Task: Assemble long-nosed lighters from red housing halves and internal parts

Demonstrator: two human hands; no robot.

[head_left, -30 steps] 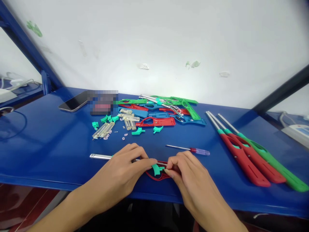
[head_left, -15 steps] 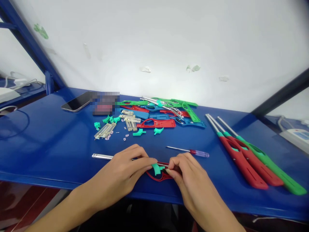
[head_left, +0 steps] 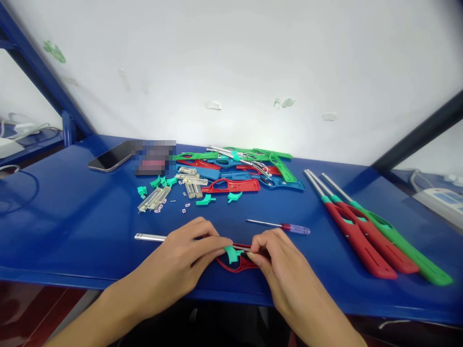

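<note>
Red lighter shell [head_left: 231, 269] lies near the front edge of the blue table [head_left: 108, 212], its long axis running left to right across the person's front, between and partly beneath both hands. From the far side of the left hand [head_left: 186, 250], a metal tube [head_left: 150, 237] sticks out leftward, roughly in line with the shell. The green trigger [head_left: 232, 254] sits over the shell's open loop, its curved end towards the left fingers and its small tab pointing towards the right hand [head_left: 287, 265]. The left hand is nearer the trigger: its thumb and forefinger are close together at the curved end, though whether they pinch it or only press down, I cannot tell. Right thumb and forefinger are drawn together at the shell, just beyond the tab; anything between them is hidden. Beyond the right hand, well apart from the shell, lies a screwdriver [head_left: 295, 229].
</note>
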